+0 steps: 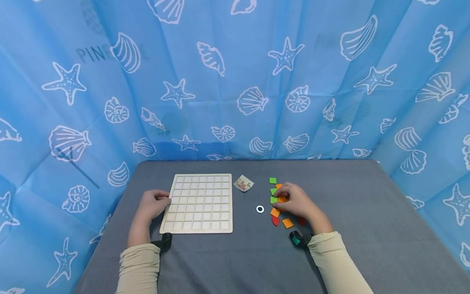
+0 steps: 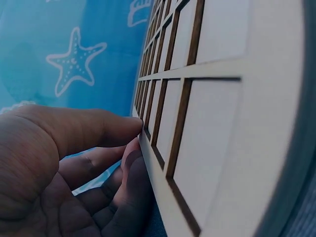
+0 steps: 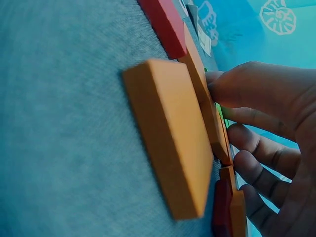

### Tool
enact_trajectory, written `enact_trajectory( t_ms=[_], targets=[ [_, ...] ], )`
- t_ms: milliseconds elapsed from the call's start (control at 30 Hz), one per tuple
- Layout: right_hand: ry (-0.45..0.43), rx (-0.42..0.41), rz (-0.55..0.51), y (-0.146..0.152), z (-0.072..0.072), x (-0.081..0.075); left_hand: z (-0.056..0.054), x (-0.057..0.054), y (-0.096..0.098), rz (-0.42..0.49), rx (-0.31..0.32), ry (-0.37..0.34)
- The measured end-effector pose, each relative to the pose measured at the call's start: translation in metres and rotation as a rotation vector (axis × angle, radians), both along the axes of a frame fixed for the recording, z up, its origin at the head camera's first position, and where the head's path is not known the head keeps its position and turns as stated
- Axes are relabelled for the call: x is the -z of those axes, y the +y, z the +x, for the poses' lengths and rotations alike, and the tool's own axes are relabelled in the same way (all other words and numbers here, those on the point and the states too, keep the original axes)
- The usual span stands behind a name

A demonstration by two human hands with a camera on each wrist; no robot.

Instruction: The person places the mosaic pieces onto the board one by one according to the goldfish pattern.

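A pale wooden grid board (image 1: 198, 204) with white square cells lies on the table. My left hand (image 1: 154, 204) holds its left edge, the thumb (image 2: 113, 129) at the rim and curled fingers against the side. To the right, my right hand (image 1: 296, 201) is low among small coloured tiles. Its thumb and index finger pinch a green square tile (image 1: 273, 200), mostly hidden in the right wrist view. Two more green tiles, one of them a green tile (image 1: 272, 180) at the back, are close by. An orange tile (image 1: 288, 223) and a red rounded piece (image 1: 275, 221) lie nearer me.
A small patterned paper card (image 1: 243, 183) lies just right of the board. Between board and tiles is a white ring with a dark centre (image 1: 260, 209). Grey cloth covers the table (image 1: 235, 261); a blue shell-print curtain (image 1: 235, 81) hangs behind it.
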State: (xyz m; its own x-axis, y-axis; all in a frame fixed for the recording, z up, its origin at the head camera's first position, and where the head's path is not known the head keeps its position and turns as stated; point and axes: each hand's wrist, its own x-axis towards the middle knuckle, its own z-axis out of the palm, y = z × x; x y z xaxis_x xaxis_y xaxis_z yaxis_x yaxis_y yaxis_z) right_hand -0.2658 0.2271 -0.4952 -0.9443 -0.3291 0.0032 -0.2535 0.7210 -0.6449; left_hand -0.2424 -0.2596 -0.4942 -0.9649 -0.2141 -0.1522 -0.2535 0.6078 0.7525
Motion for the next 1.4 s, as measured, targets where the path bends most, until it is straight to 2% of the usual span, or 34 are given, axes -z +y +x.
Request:
enact_trajectory(
  t_ms=[700,1033,1400],
  targets=[
    [0.019,0.007,-0.01,-0.001,0.002,0.0,-0.001,-0.003,-0.002,-0.02,0.026,0.015],
    [0.052,0.021,-0.032,-0.004,0.002,-0.003,-0.002,-0.002,-0.003,-0.023,0.03,0.022],
    [0.121,-0.022,-0.054,-0.018,0.002,-0.009,0.0,-0.001,0.0,-0.022,0.027,0.015]
  ],
)
